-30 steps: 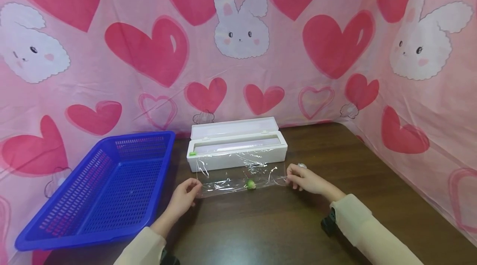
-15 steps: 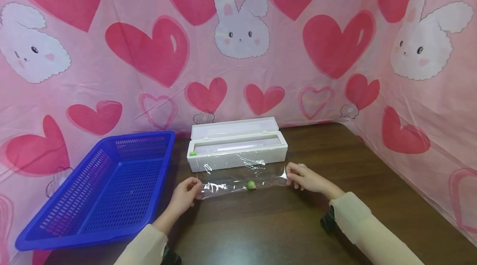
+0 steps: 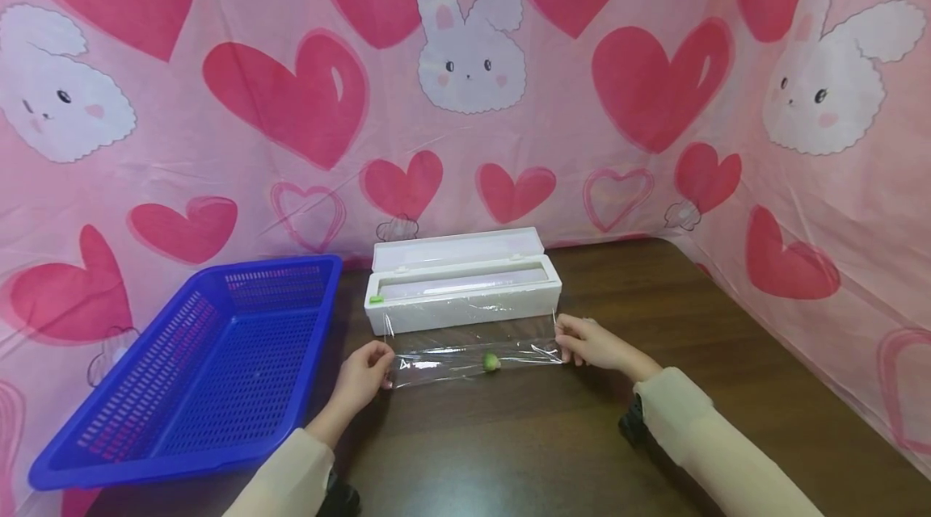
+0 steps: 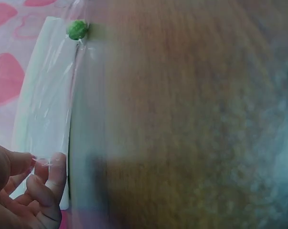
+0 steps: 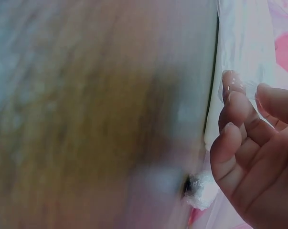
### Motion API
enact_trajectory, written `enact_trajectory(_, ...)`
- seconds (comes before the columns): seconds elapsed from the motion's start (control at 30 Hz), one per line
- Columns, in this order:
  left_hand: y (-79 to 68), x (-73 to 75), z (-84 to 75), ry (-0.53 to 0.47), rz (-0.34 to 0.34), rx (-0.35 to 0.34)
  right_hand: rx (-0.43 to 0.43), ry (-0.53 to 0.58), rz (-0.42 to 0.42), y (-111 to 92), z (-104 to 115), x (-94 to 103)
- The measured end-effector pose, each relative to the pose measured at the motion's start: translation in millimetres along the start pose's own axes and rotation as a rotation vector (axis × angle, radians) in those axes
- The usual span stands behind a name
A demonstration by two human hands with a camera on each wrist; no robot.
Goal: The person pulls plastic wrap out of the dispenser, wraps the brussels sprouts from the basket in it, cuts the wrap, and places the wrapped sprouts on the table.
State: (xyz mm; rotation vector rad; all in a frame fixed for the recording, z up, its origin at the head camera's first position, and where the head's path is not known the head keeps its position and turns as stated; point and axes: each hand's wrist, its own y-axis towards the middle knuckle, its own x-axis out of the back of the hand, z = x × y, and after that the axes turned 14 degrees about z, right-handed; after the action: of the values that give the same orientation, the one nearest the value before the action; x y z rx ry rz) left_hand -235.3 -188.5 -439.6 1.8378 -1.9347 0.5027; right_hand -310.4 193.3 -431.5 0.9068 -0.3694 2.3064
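A sheet of clear plastic wrap [image 3: 436, 366] stretches forward from a long white wrap dispenser [image 3: 465, 311] whose lid stands raised. My left hand [image 3: 364, 376] pinches the sheet's near left corner between thumb and fingers. At the near right corner my right hand [image 3: 592, 342] pinches it likewise; in the right wrist view the thumb and index finger of that hand [image 5: 258, 138] meet at the film. A small round green vegetable with a pale base, like a Brussels sprout [image 3: 490, 362], shows at the middle of the sheet, between the hands. The left wrist view shows the sprout [image 4: 78, 29] beside the film.
A blue slotted plastic basket [image 3: 309, 363] stands at the left of the brown wooden table [image 3: 509, 444]. Just beyond my right hand lies a small crumpled clear-wrapped lump [image 5: 201, 190]. A green slider [image 3: 376, 300] sits on the dispenser's left end. Behind hangs a pink heart-patterned cloth [image 3: 553, 129].
My right hand has shifted slightly left and away from me. The film's right corner, bunched earlier, now lies spread wider and smoother. My left hand has risen a little.
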Motion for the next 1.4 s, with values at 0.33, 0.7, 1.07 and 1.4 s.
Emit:
enact_trajectory(0.33, 4.6, -0.5, 6.3, 0.05, 0.005, 0.044, -0.106, -0.032, -0.018, 7, 1, -1.1)
enact_trajectory(0.7, 5.1, -0.4, 9.3, 0.063, 0.021, 0.049, -0.223, -0.038, -0.015, 10, 2, -0.2)
enact_trajectory(1.07, 5.5, -0.4, 7.4, 0.116, 0.019, 0.088, -0.195, -0.031, -0.018, 9, 4, -0.4)
enact_trajectory(1.4, 4.0, -1.2, 7.4, 0.113, 0.032, 0.069, -0.178, -0.014, -0.01, 11, 1, -2.5)
